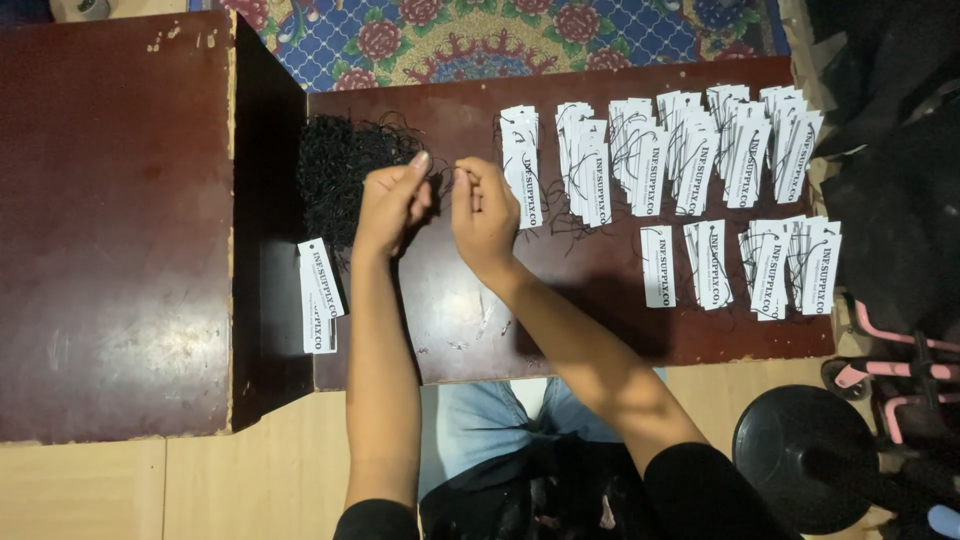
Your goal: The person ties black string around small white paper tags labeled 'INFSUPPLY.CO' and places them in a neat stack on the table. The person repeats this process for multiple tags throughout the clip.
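Dark red wooden table (560,330): left hand (392,203) and right hand (483,212) pinch thin black string (446,172) beside tangled black string pile (340,160); white paper tags (690,150) in stacks.

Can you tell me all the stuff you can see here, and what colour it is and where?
black strings: one tangled heap, black, table's far left.
strung tags: many, white, rows along the table's far right.
loose tags: two, white, table's left edge.
low table: one, dark brown, centre.
cabinet: one, dark red-brown, left.
rug: one, blue with red flowers, top.
round base: one, black, bottom right.
left hand: pinching a thin string beside the heap.
right hand: fingers pinching the same string.
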